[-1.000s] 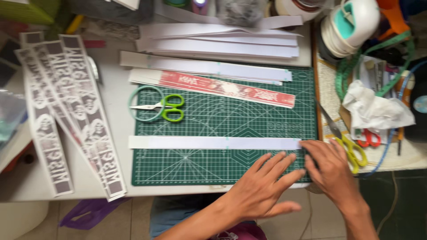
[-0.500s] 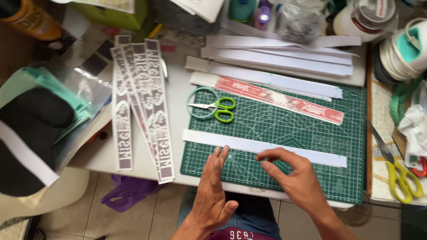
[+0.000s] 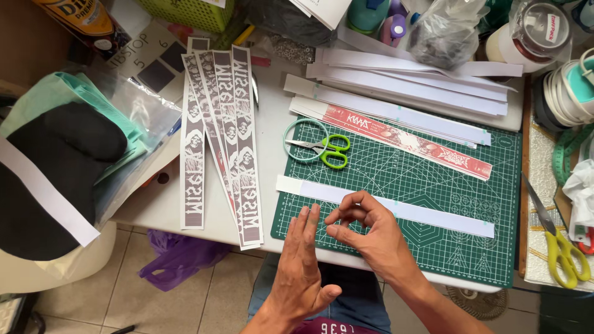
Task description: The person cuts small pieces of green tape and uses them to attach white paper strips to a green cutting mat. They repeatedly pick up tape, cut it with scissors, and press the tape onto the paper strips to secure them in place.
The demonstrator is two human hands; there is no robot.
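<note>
A long white paper strip [image 3: 433, 214] lies across the green cutting mat [image 3: 396, 173]. My left hand [image 3: 301, 263] rests flat with fingers straight at the mat's front left edge, just below the strip's left end. My right hand [image 3: 365, 232] hovers over the strip beside it, thumb and forefinger curled close together; I cannot tell whether they pinch the paper. Green-handled scissors [image 3: 317, 146] lie on the mat above the strip. A red printed strip [image 3: 411, 141] lies diagonally further back.
Several grey patterned strips [image 3: 219, 136] fan out on the white table at left. A stack of white strips [image 3: 408, 86] sits behind the mat. A plastic bag with black and teal cloth [image 3: 62, 161] is far left. Yellow-handled scissors [image 3: 560, 244], tape rolls [image 3: 566, 93] at right.
My view has shifted left along the table. Both hands moved from the strip's right end to its left end; the left hand now lies flat and the right fingers have curled.
</note>
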